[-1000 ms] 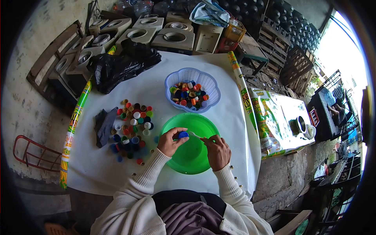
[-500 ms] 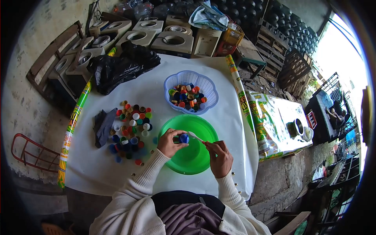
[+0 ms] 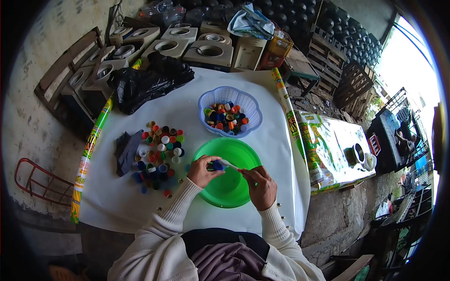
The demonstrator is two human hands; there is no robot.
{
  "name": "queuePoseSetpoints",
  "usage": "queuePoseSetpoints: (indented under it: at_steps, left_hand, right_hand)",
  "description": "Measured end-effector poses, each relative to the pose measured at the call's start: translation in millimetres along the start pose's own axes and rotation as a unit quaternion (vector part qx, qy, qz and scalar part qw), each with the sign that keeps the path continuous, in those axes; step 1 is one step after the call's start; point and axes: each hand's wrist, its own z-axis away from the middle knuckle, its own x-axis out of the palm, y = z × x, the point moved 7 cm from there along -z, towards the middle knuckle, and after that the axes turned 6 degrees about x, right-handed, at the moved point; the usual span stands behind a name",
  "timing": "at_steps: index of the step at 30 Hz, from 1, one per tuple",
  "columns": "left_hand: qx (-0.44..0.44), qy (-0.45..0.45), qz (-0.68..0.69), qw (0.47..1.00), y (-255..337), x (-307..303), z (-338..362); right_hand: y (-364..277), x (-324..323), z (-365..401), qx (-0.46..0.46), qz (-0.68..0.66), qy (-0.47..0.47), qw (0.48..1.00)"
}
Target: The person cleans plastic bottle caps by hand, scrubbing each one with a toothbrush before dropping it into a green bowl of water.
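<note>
Over the left side of a green basin (image 3: 229, 199), my left hand (image 3: 202, 172) pinches a blue bottle cap (image 3: 218, 165). My right hand (image 3: 260, 186) is closed around the red part of a toothbrush (image 3: 230, 164), whose pale head meets the cap's rim. Bristles are too small to make out. To the left, loose bottle caps (image 3: 162, 167) of several colours lie spread on the white sheet, beside a dark grey cloth (image 3: 126, 151). Behind the basin, a lilac plastic basket (image 3: 253, 117) holds more mixed caps.
A crumpled black plastic bag (image 3: 145, 82) lies at the sheet's back left. Colourful rolled edges (image 3: 91, 157) flank the white-covered table (image 3: 117, 206). Stove-like blocks (image 3: 208, 52) stand behind it. On the right is a low wrapped surface with a dark round container (image 3: 357, 152).
The toothbrush has moved left, its head now against the blue cap. My right hand has shifted slightly left with it. The whole view has shifted a little.
</note>
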Motion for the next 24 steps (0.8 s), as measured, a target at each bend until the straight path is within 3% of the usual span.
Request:
queuePoseSetpoints:
  at_steps: [3, 6, 9, 14, 17, 21, 24]
  left_hand:
    - [0.032, 0.002, -0.07, 0.997, 5, -7, -1]
    - [-0.055, -0.012, 0.13, 0.99, -7, -2, -1]
    - [-0.059, -0.003, 0.209, 0.976, -13, 2, -4]
    - [-0.076, 0.005, 0.189, 0.979, -19, 0, -3]
    - [-0.07, 0.005, 0.182, 0.981, -20, 1, -4]
    - [-0.075, 0.019, 0.253, 0.964, -16, 5, -4]
    - [-0.067, 0.013, 0.246, 0.967, -17, 9, -5]
  right_hand:
    - [-2, 4, -3, -0.001, 0.03, 0.005, 1.0]
    - [13, 16, -17, -0.006, 0.119, 0.028, 0.992]
    - [18, 43, -13, -0.06, 0.136, -0.073, 0.986]
    - [4, 2, -13, 0.029, 0.029, 0.009, 0.999]
    - [2, 3, -1, 0.037, -0.046, -0.018, 0.998]
    - [21, 0, -1, 0.076, -0.048, 0.012, 0.996]
    - [8, 2, 3, 0.042, -0.069, -0.004, 0.997]
